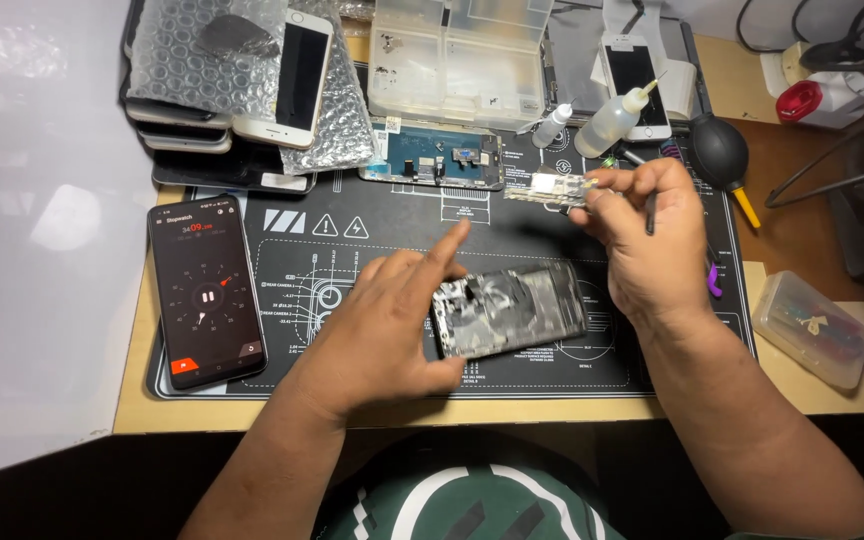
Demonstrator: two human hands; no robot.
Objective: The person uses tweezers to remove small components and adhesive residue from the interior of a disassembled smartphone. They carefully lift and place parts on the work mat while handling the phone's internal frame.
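Mat point(372, 225): black, printed with white diagrams, under everything.
Opened phone point(508, 310): flat on mat, centre, innards up.
Left hand point(382, 325): steadying the phone's left edge, forefinger raised.
Right hand point(642, 240): pinching small pale component point(549, 189) plus dark tool point(650, 212) above mat.

- Opened phone point(508, 310) under left hand point(382, 330) fingers: bare metal, glossy, patchy glare.
- Small part point(549, 188) at right hand point(642, 245) fingertips: pale, metallic-looking sheen.
- Work mat point(372, 235) beneath the fingers: matt black, rubbery look.
- Bubble wrap point(202, 50) beyond the fingers: clear plastic, dimpled.
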